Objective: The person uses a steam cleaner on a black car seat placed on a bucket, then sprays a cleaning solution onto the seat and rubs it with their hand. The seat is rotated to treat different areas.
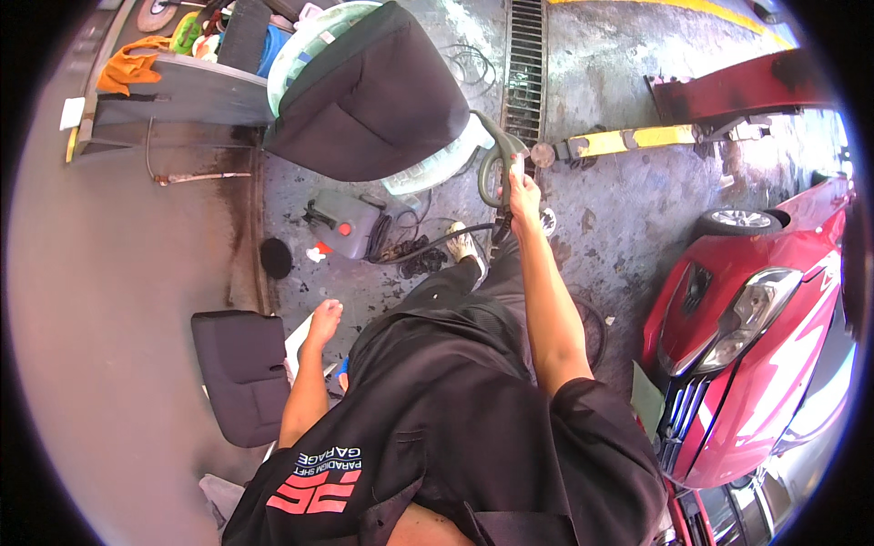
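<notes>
My right hand [522,196] is stretched out ahead, closed round the handle of a dark green hose tool [492,164] with a looped grip. The tool's front end points toward a dark fabric seat cushion [375,100], and a black hose [428,246] runs from it toward a grey machine [344,227] with a red knob on the floor. The cushion rests on a pale green round tub [442,171], covering much of it. My left hand [325,321] hangs low at my left, fingers curled, nothing seen in it. Close by it lies a second dark cushion [241,375].
A grey cabinet-like frame [182,96] holds an orange cloth [134,65] at the far left. A floor drain grate [524,64] runs ahead. A yellow-marked lift arm [637,139] and a red car [746,318] stand at the right. A black disc [275,258] lies by the wall.
</notes>
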The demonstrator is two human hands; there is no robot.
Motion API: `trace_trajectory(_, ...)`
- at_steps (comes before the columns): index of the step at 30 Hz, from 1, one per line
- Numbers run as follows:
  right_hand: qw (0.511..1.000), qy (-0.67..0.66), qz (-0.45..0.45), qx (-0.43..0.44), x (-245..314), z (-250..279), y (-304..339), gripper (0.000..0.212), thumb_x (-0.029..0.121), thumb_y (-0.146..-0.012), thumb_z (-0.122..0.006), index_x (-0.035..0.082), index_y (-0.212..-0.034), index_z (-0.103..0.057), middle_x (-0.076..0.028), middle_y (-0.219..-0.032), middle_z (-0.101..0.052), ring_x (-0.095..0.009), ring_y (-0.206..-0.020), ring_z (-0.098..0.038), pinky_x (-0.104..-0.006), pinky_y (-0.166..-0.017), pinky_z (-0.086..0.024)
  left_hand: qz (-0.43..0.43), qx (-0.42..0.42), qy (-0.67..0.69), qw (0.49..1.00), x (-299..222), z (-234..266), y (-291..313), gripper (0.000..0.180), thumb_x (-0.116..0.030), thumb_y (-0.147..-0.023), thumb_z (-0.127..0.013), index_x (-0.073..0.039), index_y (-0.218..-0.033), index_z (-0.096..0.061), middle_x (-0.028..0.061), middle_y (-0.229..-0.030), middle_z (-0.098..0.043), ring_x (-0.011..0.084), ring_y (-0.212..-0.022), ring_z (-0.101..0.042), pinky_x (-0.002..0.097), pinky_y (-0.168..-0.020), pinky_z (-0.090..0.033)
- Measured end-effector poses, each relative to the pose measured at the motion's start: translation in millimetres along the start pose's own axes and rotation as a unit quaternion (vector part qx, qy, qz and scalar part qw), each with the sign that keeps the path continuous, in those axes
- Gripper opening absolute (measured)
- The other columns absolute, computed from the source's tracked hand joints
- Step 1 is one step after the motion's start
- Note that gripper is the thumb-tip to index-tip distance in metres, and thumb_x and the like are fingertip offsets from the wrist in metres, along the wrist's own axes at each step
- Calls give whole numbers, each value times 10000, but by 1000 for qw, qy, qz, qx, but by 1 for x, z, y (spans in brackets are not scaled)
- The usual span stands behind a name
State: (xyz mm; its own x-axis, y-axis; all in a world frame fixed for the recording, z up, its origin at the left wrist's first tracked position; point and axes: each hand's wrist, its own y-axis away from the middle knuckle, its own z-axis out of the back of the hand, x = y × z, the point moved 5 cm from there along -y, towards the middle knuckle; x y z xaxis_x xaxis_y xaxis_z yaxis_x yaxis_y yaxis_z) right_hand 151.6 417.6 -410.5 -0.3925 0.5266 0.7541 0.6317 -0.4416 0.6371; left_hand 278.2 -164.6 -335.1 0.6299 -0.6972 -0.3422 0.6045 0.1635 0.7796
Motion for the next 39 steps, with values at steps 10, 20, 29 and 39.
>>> trace_trajectory(10,999,38,-22,16,-53,-10,21,444,419,-1029,-724,-18,-1099,-687,-28,-818,-649,-134,-640,-620,-307,-610,-502,-47,-1,-15,999,-2,-7,-16,477,-320,-1024,-677,27,-1352,-656,174,-1155,-760,206,-930,-723,370,-875,-574)
trace_trajectory(20,869,397,294,-2,112,-29,140,590,427,-1042,-672,133,-1538,-546,-234,-1266,-736,-417,-1163,-719,-470,-998,-535,-59,-16,-38,997,16,-31,-35,453,-336,-1022,-672,2,-1324,-672,227,-1238,-745,342,-1166,-712,447,-1022,-545)
trace_trajectory(29,700,556,447,-30,118,-35,156,635,448,-1050,-638,136,-1586,-499,-186,-1116,-752,-328,-984,-711,-469,-913,-417,-112,-62,-2,992,-11,-63,-41,424,-337,-1015,-692,4,-1267,-679,226,-1134,-751,347,-1083,-719,454,-951,-553)
trace_trajectory(39,683,544,488,-8,181,-71,186,634,413,-1071,-611,51,-1578,-491,-206,-1318,-716,-320,-1118,-708,-410,-973,-408,-73,-68,42,994,28,-96,-50,418,-350,-1006,-674,4,-1228,-673,233,-1163,-739,407,-1109,-701,475,-951,-543)
